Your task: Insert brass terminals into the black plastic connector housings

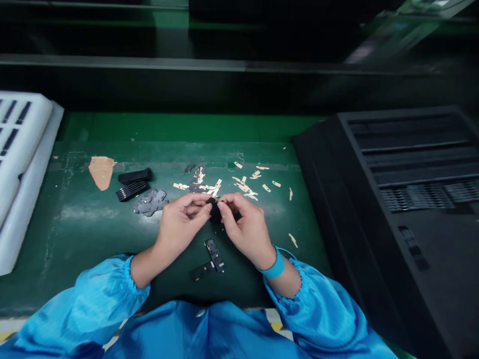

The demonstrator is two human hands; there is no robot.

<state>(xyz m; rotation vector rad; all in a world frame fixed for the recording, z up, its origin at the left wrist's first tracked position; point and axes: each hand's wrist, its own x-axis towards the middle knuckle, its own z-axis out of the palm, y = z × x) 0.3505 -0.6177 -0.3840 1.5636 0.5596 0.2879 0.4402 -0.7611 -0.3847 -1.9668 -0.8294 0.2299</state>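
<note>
Over the middle of the green work surface, my left hand (183,219) and my right hand (245,224) meet at a small black part (215,210). Both hands pinch it between thumb and fingers, which cover most of it, so its exact kind is hidden. Below the hands lie two black electronic modules (214,255) with small gold spots, one overlapping the other. Just beyond my fingertips, pale flat strips (245,187) are scattered, several of them in a loose pile. Left of my left hand rests a cluster of grey flat parts (150,202).
A stack of black ribbed parts (132,189) and a torn brown piece (102,172) lie to the left. White foam trays (22,149) with dark slots stand at the left edge. A large black slotted tray (411,129) occupies the right side. A blue band (275,267) circles my right wrist.
</note>
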